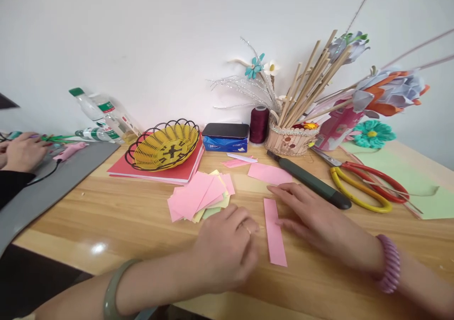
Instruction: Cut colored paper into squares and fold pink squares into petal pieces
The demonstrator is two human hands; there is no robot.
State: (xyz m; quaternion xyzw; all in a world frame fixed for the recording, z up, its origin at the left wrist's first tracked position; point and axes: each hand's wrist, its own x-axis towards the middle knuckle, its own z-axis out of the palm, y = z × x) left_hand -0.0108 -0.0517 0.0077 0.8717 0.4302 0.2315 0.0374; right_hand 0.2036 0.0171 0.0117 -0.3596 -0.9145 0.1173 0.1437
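Note:
A folded strip of pink paper (275,235) lies lengthwise on the wooden table between my two hands. My left hand (227,249) is curled closed just left of the strip, knuckles up; the inside of its fingers is hidden. Reaching in from the right, my right hand (315,216) has its fingers stretched out and its thumb tip at the strip's right edge. Beyond its fingertips lies a flat pink paper piece (269,173). A loose pile of pink, yellow and green paper pieces (200,194) sits past my left hand.
A green-handled cutter (312,180) and scissors (369,183) lie right. Behind stand a yellow basket (166,147) on red paper, a phone (226,130) on a blue tissue pack, dark thread (259,125) and a stick-filled pot (291,139). At far left, another person's hands (26,152) work near bottles.

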